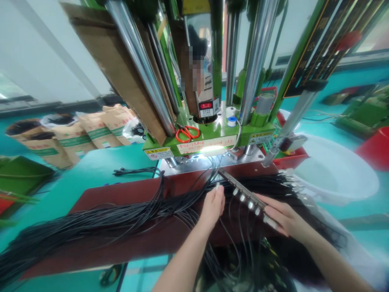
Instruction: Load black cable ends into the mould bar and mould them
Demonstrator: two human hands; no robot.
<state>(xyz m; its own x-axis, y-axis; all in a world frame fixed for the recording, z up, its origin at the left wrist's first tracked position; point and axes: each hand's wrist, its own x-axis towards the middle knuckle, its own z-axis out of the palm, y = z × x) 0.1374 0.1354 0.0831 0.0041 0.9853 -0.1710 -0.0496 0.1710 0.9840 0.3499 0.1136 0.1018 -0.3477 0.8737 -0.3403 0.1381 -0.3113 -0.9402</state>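
Observation:
My left hand (213, 205) is closed in a pinch on a cable connector (218, 185), whose small pale tip shows above the fingers. To its right, my right hand (287, 217) grips the lower end of a long metal bar fixture (243, 190), tilted with its far end toward the machine. Several silvery connectors (251, 205) sit along the bar's near edge, with thin black cables (241, 227) hanging down from them. Behind both hands, a thick bundle of black cables (100, 217) lies across the dark red worktop (118, 188).
A green press machine (251, 136) with upright steel columns stands ahead, its work area lit. Orange-handled scissors (187, 134) lie on its ledge. More connector ends (291, 180) lie at right, near a large white basin (337, 170). Paper sacks (73, 136) stand on the floor at left.

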